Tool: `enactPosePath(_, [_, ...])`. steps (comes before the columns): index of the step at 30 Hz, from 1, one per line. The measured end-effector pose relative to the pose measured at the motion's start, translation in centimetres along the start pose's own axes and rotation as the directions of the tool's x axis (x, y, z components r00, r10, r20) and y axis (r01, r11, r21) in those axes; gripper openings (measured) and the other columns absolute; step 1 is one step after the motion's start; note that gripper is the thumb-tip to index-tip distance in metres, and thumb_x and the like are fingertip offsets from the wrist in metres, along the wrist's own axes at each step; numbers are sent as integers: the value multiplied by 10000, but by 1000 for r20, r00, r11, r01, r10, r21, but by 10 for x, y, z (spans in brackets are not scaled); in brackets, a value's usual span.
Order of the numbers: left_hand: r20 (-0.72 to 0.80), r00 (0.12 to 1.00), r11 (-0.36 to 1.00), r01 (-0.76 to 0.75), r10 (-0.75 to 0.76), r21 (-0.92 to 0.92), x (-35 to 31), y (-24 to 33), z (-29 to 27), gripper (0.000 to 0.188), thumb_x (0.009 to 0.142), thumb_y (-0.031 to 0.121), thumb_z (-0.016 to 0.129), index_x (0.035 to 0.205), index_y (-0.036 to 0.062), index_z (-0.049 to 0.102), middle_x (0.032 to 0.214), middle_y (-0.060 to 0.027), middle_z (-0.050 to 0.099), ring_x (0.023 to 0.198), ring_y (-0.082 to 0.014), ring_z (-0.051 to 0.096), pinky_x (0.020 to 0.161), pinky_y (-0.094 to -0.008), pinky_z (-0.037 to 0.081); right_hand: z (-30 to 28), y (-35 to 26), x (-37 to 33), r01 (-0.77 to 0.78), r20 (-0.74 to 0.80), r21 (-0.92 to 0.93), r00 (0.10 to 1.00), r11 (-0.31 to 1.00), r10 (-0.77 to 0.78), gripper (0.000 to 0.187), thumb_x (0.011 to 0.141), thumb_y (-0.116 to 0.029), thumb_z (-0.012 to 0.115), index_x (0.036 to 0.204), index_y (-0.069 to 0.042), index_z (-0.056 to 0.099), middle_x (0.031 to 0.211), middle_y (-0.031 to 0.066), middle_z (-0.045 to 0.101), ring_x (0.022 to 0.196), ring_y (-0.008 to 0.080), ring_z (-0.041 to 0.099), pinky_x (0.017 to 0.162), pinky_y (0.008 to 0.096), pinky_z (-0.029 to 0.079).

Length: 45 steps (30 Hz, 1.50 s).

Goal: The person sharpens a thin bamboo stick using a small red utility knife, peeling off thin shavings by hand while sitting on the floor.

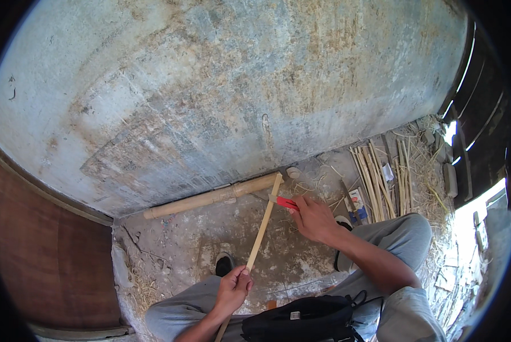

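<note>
I am holding one long, flat, pale yellow bamboo strip (262, 231) and one red-handled knife (287, 203).
The strip is running through my left hand (232, 289), whose fingers are curling tightly around it, and is slanting up and right. My right hand (313, 221) is sitting just right of the strip's upper part, its fingers wrapping around the handle, and the blade end is meeting the strip. I am counting one thick, round, tan bamboo pole (210, 199) lying along the wall (221, 114), two dark shoes (224, 264) and one black cloth bag (298, 319). Many thin, pale sticks (375, 179) are lying to the right; I cannot count them all.
</note>
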<state>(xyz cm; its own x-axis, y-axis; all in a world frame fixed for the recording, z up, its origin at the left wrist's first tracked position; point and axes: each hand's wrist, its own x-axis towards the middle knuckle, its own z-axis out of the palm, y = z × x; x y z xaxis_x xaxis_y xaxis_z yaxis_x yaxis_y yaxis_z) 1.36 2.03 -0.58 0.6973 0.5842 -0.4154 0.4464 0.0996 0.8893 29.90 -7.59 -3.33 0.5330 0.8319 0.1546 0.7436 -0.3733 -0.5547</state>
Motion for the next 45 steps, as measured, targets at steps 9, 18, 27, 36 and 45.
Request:
enactPosePath(9, [-2, 1000, 998, -10, 10, 64, -3, 4, 2, 249, 1069, 185, 468, 1153, -3, 608, 653, 19, 508, 594, -40, 436, 545, -229, 373, -8, -11, 2, 33, 67, 94, 997, 995, -40, 373, 1016, -265, 512, 1305, -31, 549, 891, 228, 655, 765, 432, 660, 670, 514, 532])
enactPosePath(18, [-6, 1000, 991, -24, 25, 129, -6, 3, 4, 250, 1067, 193, 469, 1123, 7, 626, 666, 9, 514, 609, -55, 445, 561, -238, 387, -5, -14, -1, 158, -29, 176, 987, 972, -156, 313, 997, -263, 563, 1173, -16, 640, 761, 187, 669, 647, 407, 657, 575, 510, 520])
enactPosePath(27, [41, 990, 979, -143, 138, 142, -17, -1, 10, 279, 1072, 238, 472, 1119, -4, 605, 684, 27, 512, 603, -40, 427, 549, -222, 369, -16, -9, 11, 26, -47, 118, 999, 993, -21, 307, 959, -347, 608, 1023, -68, 721, 667, 181, 661, 620, 386, 668, 574, 489, 535])
enactPosePath(36, [29, 995, 982, -102, 98, 160, -20, 3, 11, 232, 1062, 177, 488, 1099, -6, 627, 671, 5, 510, 633, -49, 494, 579, -227, 419, -15, 0, 17, -17, -74, 129, 997, 992, 27, 314, 950, -369, 613, 1005, -90, 747, 660, 186, 664, 623, 390, 671, 596, 485, 548])
enactPosePath(45, [44, 999, 988, -18, 12, 155, -10, -12, 6, 233, 1057, 180, 500, 1096, -3, 638, 664, 4, 523, 636, -58, 529, 591, -237, 444, -9, 24, 30, -89, -25, 21, 996, 996, 90, 353, 955, -424, 583, 1036, -124, 751, 731, 190, 688, 703, 402, 685, 656, 506, 556])
